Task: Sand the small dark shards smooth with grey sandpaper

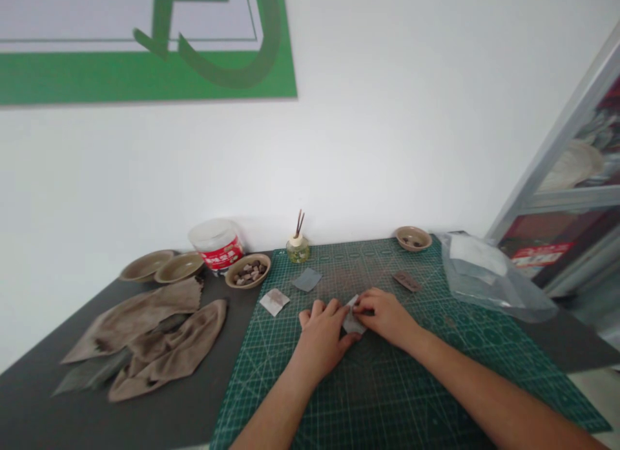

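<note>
Both hands meet at the middle of a green cutting mat [411, 372]. My left hand [322, 337] lies knuckles up, fingers curled, its thumb against a small grey square of sandpaper [352, 319]. My right hand [385, 316] is closed in a pinch over the same grey piece, pressing something small that I cannot make out onto it. A second grey square [307, 279] and a whitish square with a brown stain [274, 301] lie just beyond my left hand. A small dark brown slab [407, 281] lies beyond my right hand.
A bowl of brown stones [248, 271], two empty bowls [162, 266], a white tub with a red label [217, 245], a reed diffuser [297, 247] and another small bowl [413, 238] stand along the wall. Brown cloths [155, 330] lie left; a clear plastic bag [484, 276] right.
</note>
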